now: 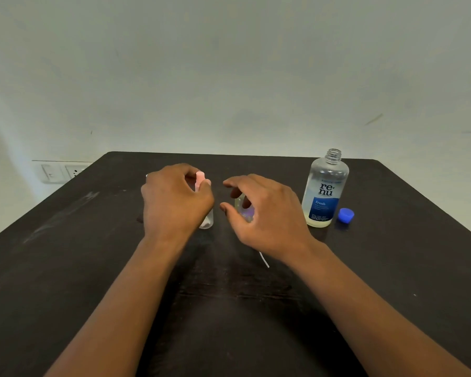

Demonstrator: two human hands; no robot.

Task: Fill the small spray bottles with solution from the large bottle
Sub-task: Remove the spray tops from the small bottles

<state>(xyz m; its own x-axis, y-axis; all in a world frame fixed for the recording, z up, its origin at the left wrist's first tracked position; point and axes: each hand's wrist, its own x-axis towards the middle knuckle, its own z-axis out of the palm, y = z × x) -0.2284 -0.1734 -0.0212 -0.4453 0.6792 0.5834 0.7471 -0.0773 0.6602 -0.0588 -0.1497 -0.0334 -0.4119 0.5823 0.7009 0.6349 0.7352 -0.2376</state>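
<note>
My left hand (pixel 174 202) grips a small clear spray bottle (pixel 206 221) with a pink top (pixel 200 179), standing on the dark table (pixel 93 254). My right hand (pixel 264 216) hovers with spread, curved fingers around a second small clear bottle (pixel 244 209), which is mostly hidden; I cannot tell whether the fingers touch it. The large clear solution bottle (pixel 325 190), with a blue label and an open neck, stands upright to the right. Its blue cap (pixel 346 215) lies on the table beside it. A thin white tube (pixel 264 259) pokes out from under my right wrist.
The table stands against a pale wall. A wall socket and switch plate (pixel 61 172) sits low at the left, behind the table's edge. Bare table surface stretches to the left and towards me.
</note>
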